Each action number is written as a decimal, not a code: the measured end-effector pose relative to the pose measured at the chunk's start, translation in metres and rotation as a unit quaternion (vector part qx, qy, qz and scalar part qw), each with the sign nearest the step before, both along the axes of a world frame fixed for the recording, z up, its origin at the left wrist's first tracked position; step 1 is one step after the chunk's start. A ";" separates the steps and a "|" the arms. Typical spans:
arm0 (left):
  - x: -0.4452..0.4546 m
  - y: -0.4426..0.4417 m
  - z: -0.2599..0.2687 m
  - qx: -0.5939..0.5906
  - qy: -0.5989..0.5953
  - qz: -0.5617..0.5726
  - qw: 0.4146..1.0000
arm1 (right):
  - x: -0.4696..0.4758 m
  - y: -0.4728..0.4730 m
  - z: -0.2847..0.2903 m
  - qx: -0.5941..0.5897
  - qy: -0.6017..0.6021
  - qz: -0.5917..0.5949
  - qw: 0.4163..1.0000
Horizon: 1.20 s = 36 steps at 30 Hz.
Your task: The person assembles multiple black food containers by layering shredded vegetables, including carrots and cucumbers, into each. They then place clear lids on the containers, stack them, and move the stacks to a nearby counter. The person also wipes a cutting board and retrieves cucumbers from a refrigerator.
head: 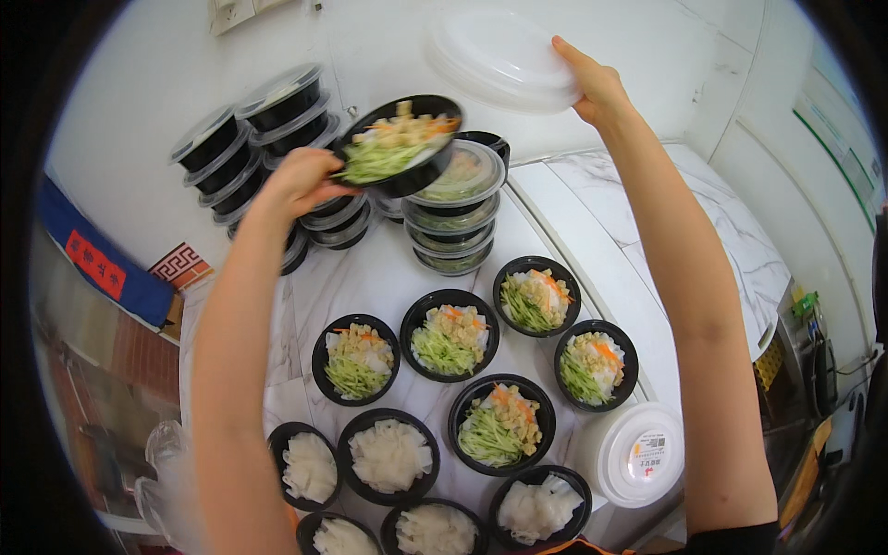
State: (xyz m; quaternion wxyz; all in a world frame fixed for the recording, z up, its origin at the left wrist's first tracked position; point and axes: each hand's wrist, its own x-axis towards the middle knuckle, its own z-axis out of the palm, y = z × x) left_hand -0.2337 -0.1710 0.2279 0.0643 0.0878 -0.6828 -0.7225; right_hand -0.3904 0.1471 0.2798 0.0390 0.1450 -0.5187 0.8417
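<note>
My left hand (305, 180) grips the rim of a black plastic bowl (406, 184), tilted in the air. Noodles, shredded cucumber, carrot strips and pale tan cubes fill it. My right hand (598, 87) holds a blurred stack of translucent plastic lids (510, 59) by its edge, up against the wall. Just behind the raised bowl stands a stack of lidded bowls (454, 225). On the table below, several uncovered bowls hold the same topped mix, one of them a black bowl (501, 424) near the middle. Nearer to me, other bowls hold only broad white noodles (390, 456).
More stacked lidded bowls (220, 159) stand at the back left by the white wall. A white lidded tub (638, 454) with a printed label sits at the right. Marble-patterned table surface (368, 284) shows between bowls. Clear plastic bags (163, 479) lie at the lower left.
</note>
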 end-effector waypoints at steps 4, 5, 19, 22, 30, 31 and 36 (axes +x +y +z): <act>-0.062 0.046 -0.025 0.007 -0.030 0.007 1.000 | 0.006 0.018 -0.011 0.055 -0.001 0.005 0.998; -0.069 0.048 -0.029 -0.001 -0.039 0.010 0.999 | 0.008 0.016 -0.013 0.072 -0.004 -0.001 0.997; 0.047 -0.016 -0.083 -0.141 -0.121 0.059 0.981 | -0.018 -0.055 -0.058 0.462 -0.053 -0.131 0.876; 0.112 -0.051 -0.124 -0.187 -0.171 0.091 0.963 | -0.026 -0.058 -0.070 0.493 -0.101 -0.084 0.860; 0.205 -0.062 -0.198 -0.083 -0.268 0.064 0.958 | -0.020 -0.074 -0.060 0.609 -0.014 -0.125 0.783; 0.210 -0.056 -0.201 -0.060 -0.271 0.063 0.959 | -0.018 -0.074 -0.060 0.619 -0.003 -0.134 0.773; 0.210 -0.045 -0.215 -0.006 -0.265 0.086 0.960 | -0.039 -0.071 -0.062 0.629 0.040 -0.195 0.751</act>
